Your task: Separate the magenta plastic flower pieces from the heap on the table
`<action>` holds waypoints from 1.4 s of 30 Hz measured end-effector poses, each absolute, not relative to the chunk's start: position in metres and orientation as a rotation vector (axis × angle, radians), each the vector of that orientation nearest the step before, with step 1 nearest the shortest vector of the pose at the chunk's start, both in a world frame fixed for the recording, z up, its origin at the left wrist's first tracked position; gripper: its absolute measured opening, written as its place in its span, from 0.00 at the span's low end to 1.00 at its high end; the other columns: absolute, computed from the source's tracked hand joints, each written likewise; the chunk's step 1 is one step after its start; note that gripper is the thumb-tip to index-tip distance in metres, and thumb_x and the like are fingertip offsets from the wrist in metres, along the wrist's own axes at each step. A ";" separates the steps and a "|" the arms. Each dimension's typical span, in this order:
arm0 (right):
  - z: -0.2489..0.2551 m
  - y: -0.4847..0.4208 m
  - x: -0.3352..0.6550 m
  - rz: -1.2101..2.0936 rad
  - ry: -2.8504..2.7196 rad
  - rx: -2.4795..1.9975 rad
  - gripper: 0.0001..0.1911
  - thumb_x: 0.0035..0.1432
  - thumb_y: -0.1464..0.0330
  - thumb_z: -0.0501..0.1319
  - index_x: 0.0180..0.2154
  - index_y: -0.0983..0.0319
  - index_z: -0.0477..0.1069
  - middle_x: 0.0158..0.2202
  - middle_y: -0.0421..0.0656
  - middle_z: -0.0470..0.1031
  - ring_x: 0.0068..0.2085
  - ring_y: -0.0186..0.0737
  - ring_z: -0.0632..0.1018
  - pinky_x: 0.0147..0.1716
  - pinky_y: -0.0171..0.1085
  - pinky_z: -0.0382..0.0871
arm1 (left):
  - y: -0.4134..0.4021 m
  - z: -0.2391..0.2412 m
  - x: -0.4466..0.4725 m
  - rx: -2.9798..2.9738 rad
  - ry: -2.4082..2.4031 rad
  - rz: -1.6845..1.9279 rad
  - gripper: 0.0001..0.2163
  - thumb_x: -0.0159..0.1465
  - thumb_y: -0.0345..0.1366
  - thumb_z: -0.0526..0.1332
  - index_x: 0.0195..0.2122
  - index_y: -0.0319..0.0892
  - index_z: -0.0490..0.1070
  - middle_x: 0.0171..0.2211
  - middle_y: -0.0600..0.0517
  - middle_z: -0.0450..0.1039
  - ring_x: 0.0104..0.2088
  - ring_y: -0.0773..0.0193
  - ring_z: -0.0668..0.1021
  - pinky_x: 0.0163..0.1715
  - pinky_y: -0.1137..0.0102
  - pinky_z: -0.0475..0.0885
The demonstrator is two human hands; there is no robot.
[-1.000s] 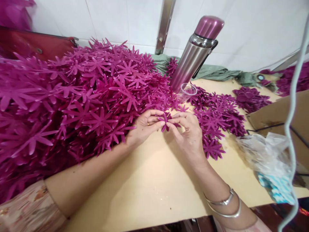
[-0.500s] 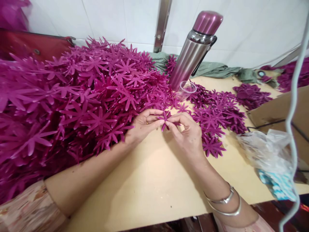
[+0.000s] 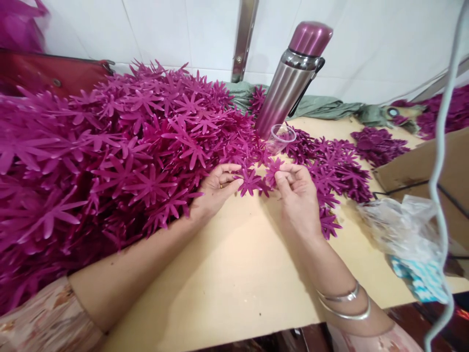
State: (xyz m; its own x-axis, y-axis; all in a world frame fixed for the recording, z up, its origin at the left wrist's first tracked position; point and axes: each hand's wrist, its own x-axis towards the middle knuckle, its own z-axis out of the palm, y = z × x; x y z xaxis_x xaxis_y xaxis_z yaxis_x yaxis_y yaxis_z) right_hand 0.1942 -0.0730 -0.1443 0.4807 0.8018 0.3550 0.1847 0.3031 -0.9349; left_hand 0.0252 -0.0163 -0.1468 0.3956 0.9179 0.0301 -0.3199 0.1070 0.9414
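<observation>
My left hand (image 3: pixel 221 185) pinches a magenta star-shaped artificial flower piece (image 3: pixel 249 182) by a petal, between thumb and fingers. In my right hand (image 3: pixel 297 190), closed thumb to finger, is a second magenta flower piece (image 3: pixel 272 172). The two pieces are side by side just above the table; whether they touch is unclear. Left of my hands rises a large heap of magenta flower pieces (image 3: pixel 152 186). Close to the right hand lies a smaller pile of darker flower pieces (image 3: pixel 335 166).
A steel and purple thermos (image 3: pixel 293 80) stands behind my hands, with a clear plastic cup (image 3: pixel 281 139) at its foot. To the right are a cardboard box (image 3: pixel 414 164), a crumpled plastic bag (image 3: pixel 401 222) and a hanging white cable (image 3: pixel 437 186). The pale table (image 3: pixel 220 288) ends in front.
My right hand has moved to the right, away from the left, with a flower piece in its fingers. My left hand has stayed nearly in place with its own piece.
</observation>
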 end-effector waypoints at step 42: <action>-0.135 -0.080 0.192 0.132 -0.964 -1.308 0.10 0.65 0.66 0.62 0.48 0.59 0.69 0.45 0.45 0.74 0.46 0.43 0.77 0.49 0.45 0.72 | -0.016 -0.153 0.029 1.189 0.679 1.038 0.14 0.55 0.28 0.70 0.41 0.42 0.69 0.35 0.53 0.79 0.36 0.66 0.80 0.40 0.70 0.73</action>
State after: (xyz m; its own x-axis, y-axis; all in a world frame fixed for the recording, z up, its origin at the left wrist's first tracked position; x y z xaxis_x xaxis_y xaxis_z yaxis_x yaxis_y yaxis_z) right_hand 0.1920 -0.0804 -0.1352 0.6223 0.5833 0.5219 0.4222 0.3113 -0.8514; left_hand 0.0290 -0.0159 -0.1530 0.4026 0.9111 0.0882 -0.2838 0.0326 0.9583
